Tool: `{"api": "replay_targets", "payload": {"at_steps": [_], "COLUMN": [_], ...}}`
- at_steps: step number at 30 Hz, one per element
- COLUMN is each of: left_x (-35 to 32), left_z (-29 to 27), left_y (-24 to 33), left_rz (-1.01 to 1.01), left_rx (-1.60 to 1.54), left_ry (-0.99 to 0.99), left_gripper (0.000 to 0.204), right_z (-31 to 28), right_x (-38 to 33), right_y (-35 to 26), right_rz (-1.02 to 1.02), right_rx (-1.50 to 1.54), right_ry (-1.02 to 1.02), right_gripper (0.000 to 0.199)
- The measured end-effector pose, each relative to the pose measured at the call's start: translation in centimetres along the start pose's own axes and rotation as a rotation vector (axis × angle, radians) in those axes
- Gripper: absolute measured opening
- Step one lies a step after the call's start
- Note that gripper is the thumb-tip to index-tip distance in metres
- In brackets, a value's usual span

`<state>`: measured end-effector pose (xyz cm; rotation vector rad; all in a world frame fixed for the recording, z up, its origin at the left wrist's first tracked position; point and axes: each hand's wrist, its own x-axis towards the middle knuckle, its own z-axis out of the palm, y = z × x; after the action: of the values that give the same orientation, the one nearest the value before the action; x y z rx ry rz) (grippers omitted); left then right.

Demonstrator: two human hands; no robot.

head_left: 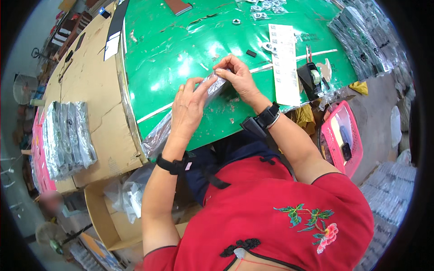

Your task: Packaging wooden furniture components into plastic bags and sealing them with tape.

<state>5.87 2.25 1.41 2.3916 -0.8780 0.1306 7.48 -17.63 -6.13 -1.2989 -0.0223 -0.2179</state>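
A long, narrow package in shiny clear plastic [158, 136] lies slantwise near the front edge of the green table [172, 49]. At its far end my right hand [239, 80] is closed, thumb and fingers pinching the plastic. My left hand [187, 108] rests over the package's upper middle, its fingers bent round it and reaching toward the right hand. What is inside the wrapping is hard to make out. A small black block [251, 53] lies just beyond my right hand. To the right are a white sheet of labels [284, 67] and a black tape dispenser [311, 79].
Stacked plastic-wrapped packages lie at the far right [361, 45] and on the cardboard [70, 135] at left. Small bagged parts [267, 6] sit at the back. A pink basket [355, 151] stands below the table's right edge, an open cardboard box [101, 212] lower left.
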Motion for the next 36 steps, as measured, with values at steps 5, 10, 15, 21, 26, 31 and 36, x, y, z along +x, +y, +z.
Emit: {"api": "replay_targets", "payload": {"at_steps": [5,10,15,21,26,31,36], "left_x": [0.0,-0.4,-0.2,-0.2,-0.2,-0.1,-0.3], "left_z": [0.6,0.5,0.3,0.1,0.5,0.4,0.1], "left_y": [-0.2,-0.8,-0.4,-0.4,-0.6,-0.3,-0.6], "left_rz": [0.012,-0.003,0.024,0.016,0.049,-0.020,-0.051], "left_rx": [0.075,0.102,0.078,0.074,0.063,0.033,0.023], "left_ry": [-0.019,0.006,-0.010,-0.008,0.025,-0.007,-0.012], "left_gripper": [0.039,0.039,0.038,0.035,0.037,0.037,0.037], "right_z": [-0.1,-2.6,-12.8,-18.4,-20.1,-19.8,-19.0], "right_x": [0.1,-2.2,-10.9,-13.9,-12.7,-12.8,-16.7], "right_y": [0.6,-3.2,-11.2,-12.2,-12.0,-13.3,-15.6], "right_rz": [0.001,-0.074,-0.265,-0.142,0.058,0.056,0.202], "right_rx": [0.042,-0.175,-0.971,-1.280,-1.067,-1.056,-0.633], "right_ry": [0.027,0.142,0.633,0.556,0.596,0.605,0.556], "right_gripper": [0.018,0.023,0.033,0.051,0.049,0.038,0.031]}}
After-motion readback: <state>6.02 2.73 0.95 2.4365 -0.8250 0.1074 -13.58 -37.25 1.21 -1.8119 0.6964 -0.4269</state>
